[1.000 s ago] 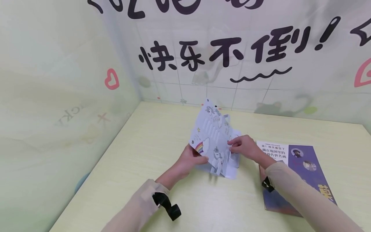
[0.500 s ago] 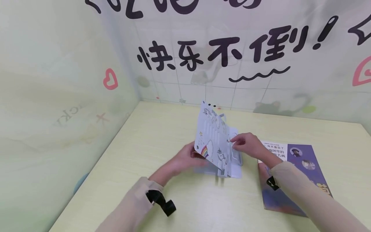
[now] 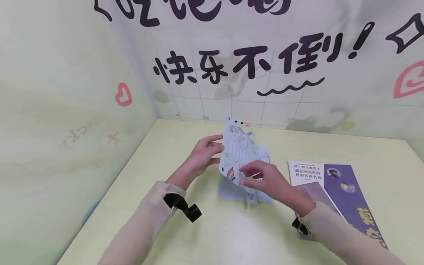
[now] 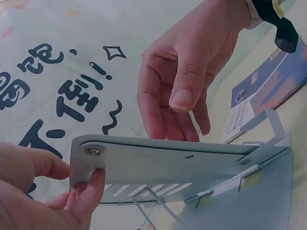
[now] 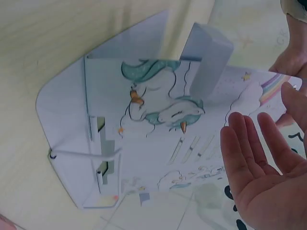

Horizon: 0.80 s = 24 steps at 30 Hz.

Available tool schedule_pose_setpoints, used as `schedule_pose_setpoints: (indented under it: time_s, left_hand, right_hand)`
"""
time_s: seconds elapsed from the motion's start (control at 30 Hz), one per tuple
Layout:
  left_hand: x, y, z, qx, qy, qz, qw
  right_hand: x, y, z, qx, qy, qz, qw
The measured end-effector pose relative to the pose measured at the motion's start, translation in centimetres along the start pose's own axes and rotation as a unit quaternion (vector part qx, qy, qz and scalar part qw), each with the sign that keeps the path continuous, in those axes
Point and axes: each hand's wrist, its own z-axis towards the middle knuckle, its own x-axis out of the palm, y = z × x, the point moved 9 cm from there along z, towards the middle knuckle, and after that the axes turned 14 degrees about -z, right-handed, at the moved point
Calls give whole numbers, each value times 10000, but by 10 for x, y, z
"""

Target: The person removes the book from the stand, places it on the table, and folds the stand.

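Observation:
A white metal book stand, printed with unicorns and a rainbow, stands on the table with its slotted panel tilted up from a flat base. My left hand is at the panel's left edge. In the left wrist view, the fingertips of that hand pinch the panel's corner beside a round screw, and a wire support shows behind the panel. My right hand hovers before the panel's printed face, holding nothing. Its fingers look loosely extended in the right wrist view, palm showing.
A purple and white book lies on the table to the right, partly under my right forearm. A printed curtain with large black characters hangs behind the table, and another pale sheet hangs along the left side.
My left hand has moved from the panel's lower left corner up along its left edge. My right hand has left the stand's right side and come left, in front of the panel.

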Motion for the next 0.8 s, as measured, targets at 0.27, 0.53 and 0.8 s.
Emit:
schedule_pose_setpoints:
  time_s: [0.27,0.53,0.8]
  left_hand:
    - [18,-4,2,130,114,-92,9998]
    - [50,-5,7,155,397,-181,9989]
    - [78,-4,14,237,650,-340,9970]
  right_hand:
    - [3,-2,-8,22,-553,217,9982]
    - [-16,-5,-26,-91,-1338,121,9909]
    - [-30,-10,-42,-362,-2003,147,9790]
